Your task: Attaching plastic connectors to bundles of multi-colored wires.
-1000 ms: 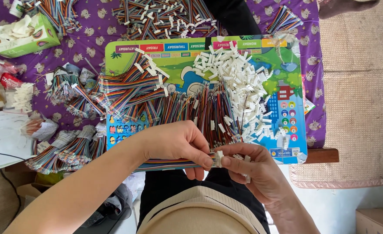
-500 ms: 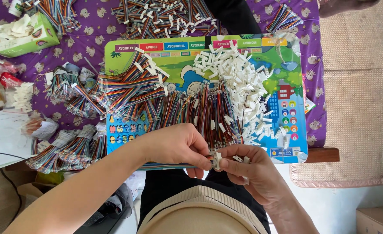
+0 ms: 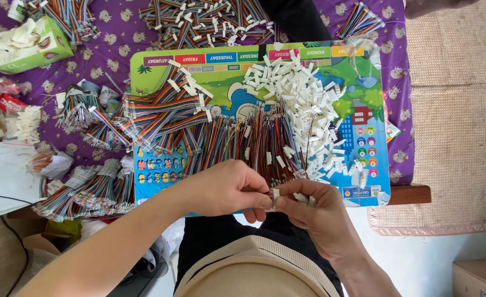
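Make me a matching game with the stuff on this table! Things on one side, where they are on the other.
Things:
1. green tissue box
2. pile of white plugs
3. small white plug
4. paper sheet

Places:
A. pinched between the left hand and right hand
B. far left corner of the purple cloth
C. left edge, near side
D. on the colourful board

Pairs: 1-B, 2-D, 3-A, 4-C
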